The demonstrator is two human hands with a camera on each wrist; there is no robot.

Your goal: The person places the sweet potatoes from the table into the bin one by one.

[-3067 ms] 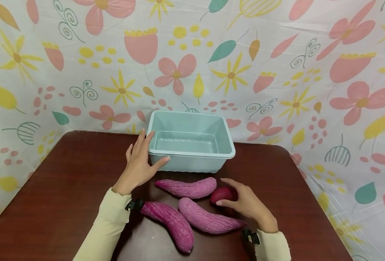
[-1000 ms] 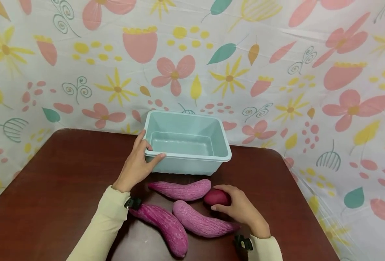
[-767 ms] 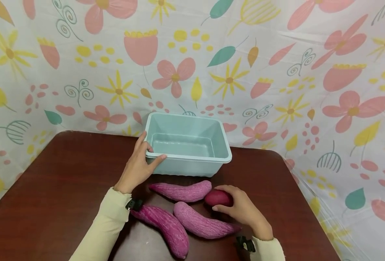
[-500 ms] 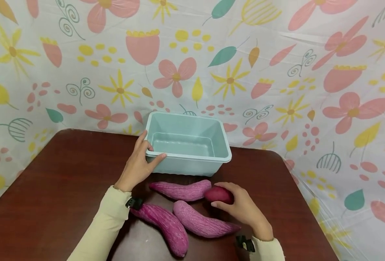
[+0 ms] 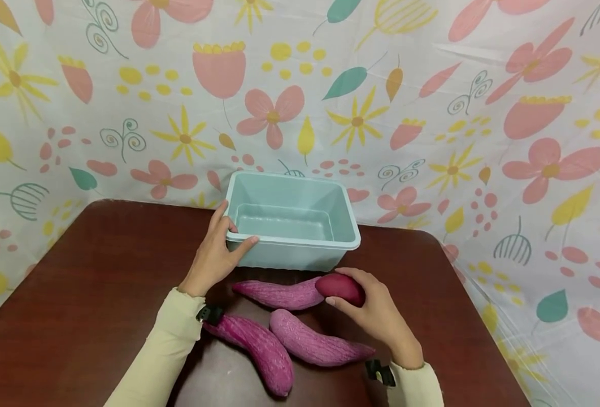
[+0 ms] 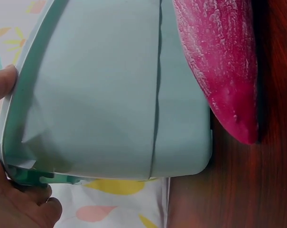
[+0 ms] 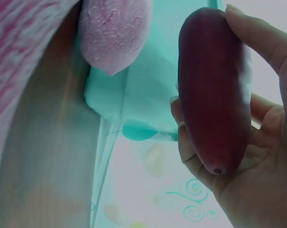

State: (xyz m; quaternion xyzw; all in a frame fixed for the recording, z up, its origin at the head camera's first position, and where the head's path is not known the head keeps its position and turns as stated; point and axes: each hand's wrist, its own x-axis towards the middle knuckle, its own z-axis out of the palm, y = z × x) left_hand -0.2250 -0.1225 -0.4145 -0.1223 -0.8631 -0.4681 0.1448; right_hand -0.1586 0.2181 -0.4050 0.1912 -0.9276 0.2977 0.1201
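Note:
My left hand (image 5: 211, 254) grips the near left corner of a pale blue plastic basin (image 5: 292, 244), with its thumb on the front and its fingers over the rim. My right hand (image 5: 378, 308) holds a dark red, smooth, oval fruit (image 5: 344, 288), thumb on one side and fingers on the other. In the right wrist view the fruit (image 7: 214, 90) shows a small scar at its tapered end; its exact kind is unclear. It is above the table, partly covering the far one of three wrinkled purple sweet potatoes (image 5: 274, 295). Inside the basin only its bare floor shows.
Two more sweet potatoes lie nearer on the dark wooden table (image 5: 101, 282): a lighter one (image 5: 320, 345) at centre and a darker one (image 5: 259, 350) beside my left wrist. A flowered cloth (image 5: 300, 85) hangs behind the table, just behind the basin.
Three seconds ago my left hand was spread at the basin; its fingers have since curled over the rim. My right hand has gripped the red fruit and lifted it off the table.

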